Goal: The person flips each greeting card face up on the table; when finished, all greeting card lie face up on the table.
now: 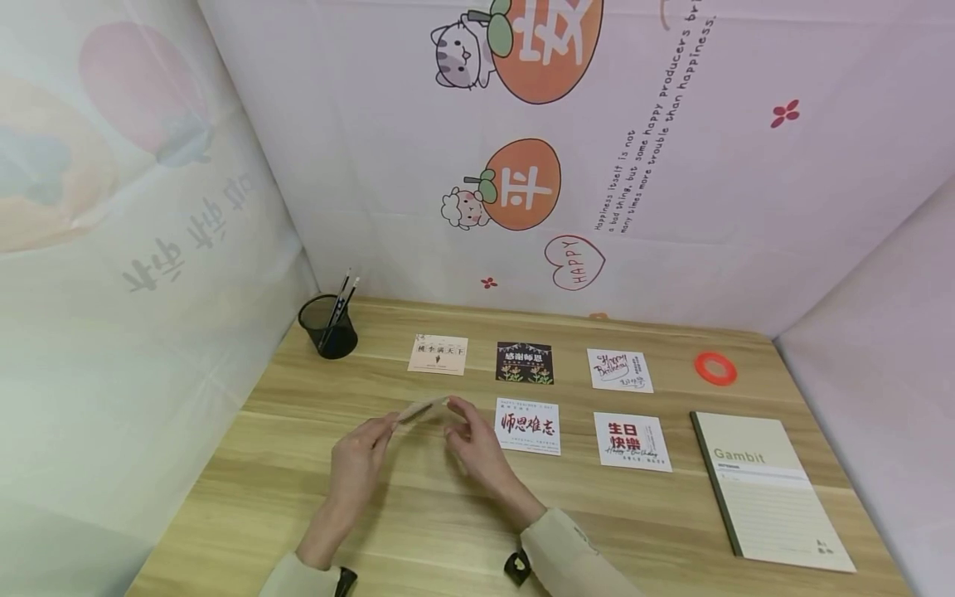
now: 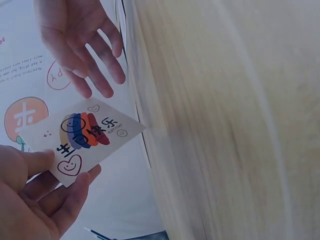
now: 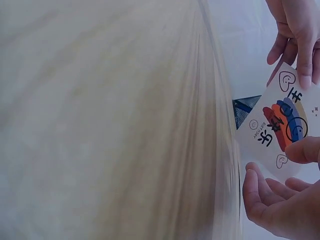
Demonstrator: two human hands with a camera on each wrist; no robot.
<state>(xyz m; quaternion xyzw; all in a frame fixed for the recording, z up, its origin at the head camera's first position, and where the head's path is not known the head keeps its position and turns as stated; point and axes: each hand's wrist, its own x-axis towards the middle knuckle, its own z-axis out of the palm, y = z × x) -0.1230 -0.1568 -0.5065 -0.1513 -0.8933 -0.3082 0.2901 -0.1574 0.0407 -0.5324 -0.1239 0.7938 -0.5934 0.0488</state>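
Observation:
My left hand (image 1: 356,464) pinches a white square greeting card (image 2: 82,137) by one corner, between thumb and fingers. The card has a birthday greeting in black characters over coloured stripes, with small hearts and smiley faces. It is raised above the table and looks bowed in the head view. At the card's other end is my right hand (image 1: 481,452), an index fingertip right at its edge and the thumb apart. In the left wrist view the right hand's fingers (image 2: 102,65) are loosely spread beside the card.
Several printed cards lie in two rows, among them a black card (image 1: 525,363) and a white card with red characters (image 1: 527,426). Further right are a red-orange ring (image 1: 715,369) and a notebook (image 1: 776,489). A black mesh pen cup (image 1: 328,327) stands at back left.

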